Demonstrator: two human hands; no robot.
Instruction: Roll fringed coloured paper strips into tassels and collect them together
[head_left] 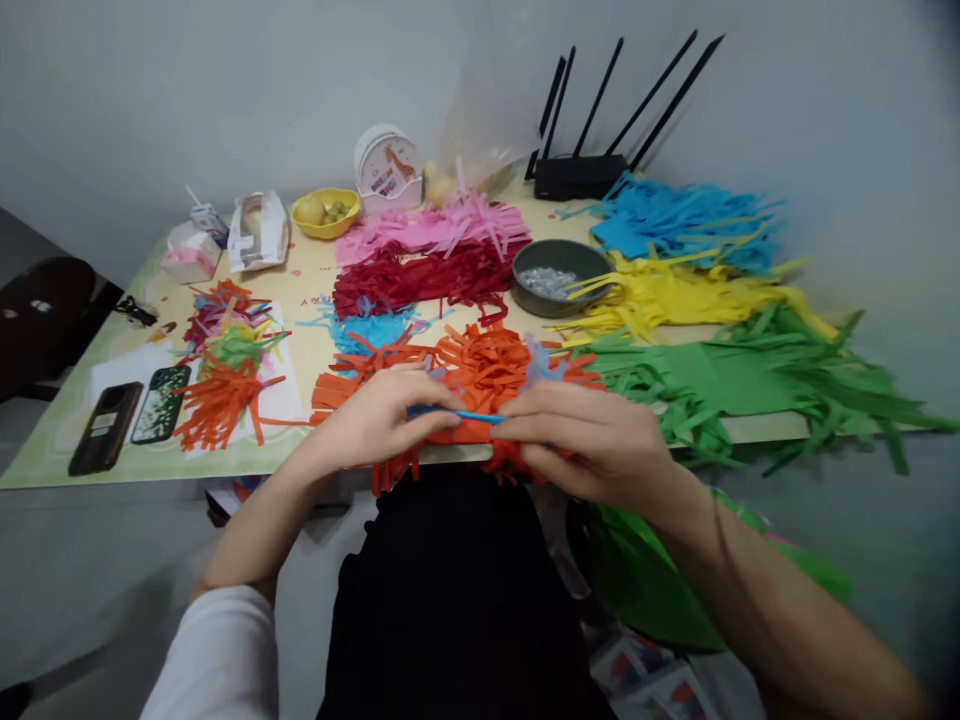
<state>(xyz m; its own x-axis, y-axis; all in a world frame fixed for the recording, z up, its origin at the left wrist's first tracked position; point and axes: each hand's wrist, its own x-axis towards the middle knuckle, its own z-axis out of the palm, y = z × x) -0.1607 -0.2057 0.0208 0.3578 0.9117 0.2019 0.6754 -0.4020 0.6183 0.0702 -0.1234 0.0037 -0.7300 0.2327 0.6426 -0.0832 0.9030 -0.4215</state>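
A thin rolled blue strip (480, 416) stretches between my two hands above the table's front edge. My left hand (394, 415) pinches its left end, and my right hand (589, 435) pinches the right end. Under and behind the fingers lies orange fringed paper (484, 365). A small light-blue fringed piece (375, 328) is just behind it. Dark red fringed paper (420, 280) and pink fringed paper (431, 230) lie farther back. Green (742, 378), yellow (675, 295) and blue fringed paper (682, 222) are stacked toward the right.
A dark bowl (562, 277) of clear pieces stands mid-table, with a black router (581, 177) behind. Two phones (106, 428) and multicoloured tassels (229, 365) lie left. A yellow fruit bowl (325, 226) and round clock (388, 170) stand at the back. A green bag (652, 580) hangs below right.
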